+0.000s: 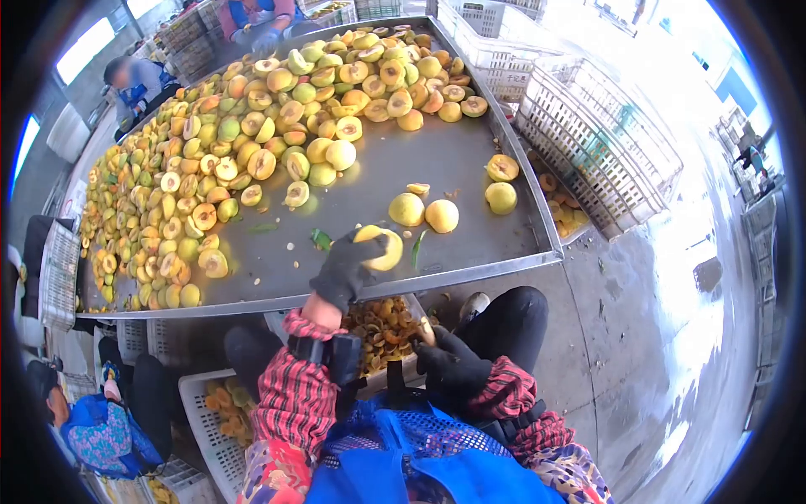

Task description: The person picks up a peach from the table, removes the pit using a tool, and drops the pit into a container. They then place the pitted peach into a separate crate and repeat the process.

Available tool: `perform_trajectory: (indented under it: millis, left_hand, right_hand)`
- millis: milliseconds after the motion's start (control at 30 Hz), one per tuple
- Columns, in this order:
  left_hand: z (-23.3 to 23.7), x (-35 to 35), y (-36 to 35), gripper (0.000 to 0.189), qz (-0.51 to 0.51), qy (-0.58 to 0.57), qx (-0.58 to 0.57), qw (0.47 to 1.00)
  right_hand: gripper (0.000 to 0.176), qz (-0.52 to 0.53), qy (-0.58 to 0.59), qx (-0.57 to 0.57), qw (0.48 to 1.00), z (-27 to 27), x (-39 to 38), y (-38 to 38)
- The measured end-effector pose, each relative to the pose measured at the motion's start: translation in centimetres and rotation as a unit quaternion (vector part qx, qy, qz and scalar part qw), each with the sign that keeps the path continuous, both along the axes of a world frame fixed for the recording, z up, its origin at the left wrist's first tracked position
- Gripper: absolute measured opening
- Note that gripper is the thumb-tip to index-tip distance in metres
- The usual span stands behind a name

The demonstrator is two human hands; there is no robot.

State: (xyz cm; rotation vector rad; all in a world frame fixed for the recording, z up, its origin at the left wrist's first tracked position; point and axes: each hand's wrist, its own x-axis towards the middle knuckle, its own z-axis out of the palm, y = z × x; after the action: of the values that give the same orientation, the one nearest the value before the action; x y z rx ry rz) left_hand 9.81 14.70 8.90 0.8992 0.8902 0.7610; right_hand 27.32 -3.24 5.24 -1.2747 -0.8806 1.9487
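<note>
My left hand (342,267), in a dark glove, is closed on a yellow peach half (385,249) just above the near part of the metal table (453,239). My right hand (453,363), also gloved, is held low in front of my lap. Its fingers are wrapped around a tool with a tan, wooden-looking handle (426,331); the tool's other end cannot be made out. Close to the left hand lie two peach halves (424,213) and a green leaf (321,239). Below the table edge, a crate of peach scraps (382,332) sits between my legs.
A large heap of halved peaches (260,126) covers the table's left and far parts. Raised metal edges (504,126) border it. White plastic crates (596,139) stand at the right, and another crate (206,420) is by my left leg. Other people sit around the table.
</note>
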Motion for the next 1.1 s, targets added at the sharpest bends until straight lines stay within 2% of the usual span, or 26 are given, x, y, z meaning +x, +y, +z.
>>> perform_trajectory:
  millis: [33, 67, 233, 333, 433, 567, 633, 733, 800, 867, 933, 967, 1067, 1100]
  left_hand:
    - [-0.3, -1.9, -0.4, 0.044, 0.007, -0.15, -0.053, 0.987]
    - [-0.5, -3.3, -1.0, 0.043, 0.015, -0.297, -0.101, 0.95]
    - [2.9, -6.5, -6.5, 0.051, 0.14, -0.41, -0.121, 0.893]
    - [1.9, -7.3, -8.6, 0.054, 0.176, -0.295, -0.01, 0.939]
    - [2.0, -7.5, -9.7, 0.056, 0.192, -0.409, -0.119, 0.884]
    - [-0.2, -7.9, -9.7, 0.057, 0.177, -0.437, -0.095, 0.877]
    - [-0.9, -7.8, -10.0, 0.057, 0.2, -0.352, -0.046, 0.913]
    - [-2.3, -7.4, -10.2, 0.057, 0.221, -0.251, 0.02, 0.942]
    - [-2.3, -7.6, -10.2, 0.057, 0.225, -0.267, 0.011, 0.937]
    - [-1.2, -7.8, -10.3, 0.057, 0.219, -0.353, -0.046, 0.909]
    - [-2.1, -7.6, -10.3, 0.056, 0.223, -0.303, 0.006, 0.926]
    - [-2.5, -7.4, -10.3, 0.055, 0.225, -0.278, 0.033, 0.934]
    - [-3.0, -7.2, -10.2, 0.053, 0.255, -0.254, 0.009, 0.933]
    - [-2.6, -7.1, -10.3, 0.048, 0.256, -0.299, -0.022, 0.919]
  right_hand:
    - [0.036, -0.015, 0.025, -0.009, 1.0, 2.5, 0.2, 0.3]
    - [0.036, -0.028, 0.05, -0.017, 0.998, 4.5, 0.3, 0.6]
    - [0.03, 0.053, 0.006, 0.105, 0.993, 5.6, -1.1, 2.3]
    - [0.031, 0.114, -0.073, 0.095, 0.986, 8.6, -2.9, 3.2]
    - [0.028, 0.161, -0.229, 0.257, 0.925, 9.1, -5.0, 3.5]
    - [0.023, 0.163, -0.289, 0.344, 0.878, 10.5, -7.5, 3.8]
    - [0.021, 0.13, -0.295, 0.421, 0.848, 9.0, -8.4, 3.9]
    - [0.02, 0.152, -0.326, 0.379, 0.853, 9.6, -9.2, 4.0]
    - [0.021, 0.146, -0.347, 0.406, 0.833, 8.7, -9.3, 4.1]
    - [0.021, 0.135, -0.352, 0.432, 0.819, 8.3, -9.5, 4.2]
    - [0.021, 0.12, -0.343, 0.458, 0.811, 8.3, -9.8, 4.4]
    - [0.022, 0.138, -0.355, 0.425, 0.821, 8.6, -9.9, 4.5]
    - [0.024, 0.185, -0.395, 0.345, 0.831, 9.4, -10.2, 4.7]
    - [0.025, 0.197, -0.414, 0.331, 0.825, 9.2, -10.3, 4.7]
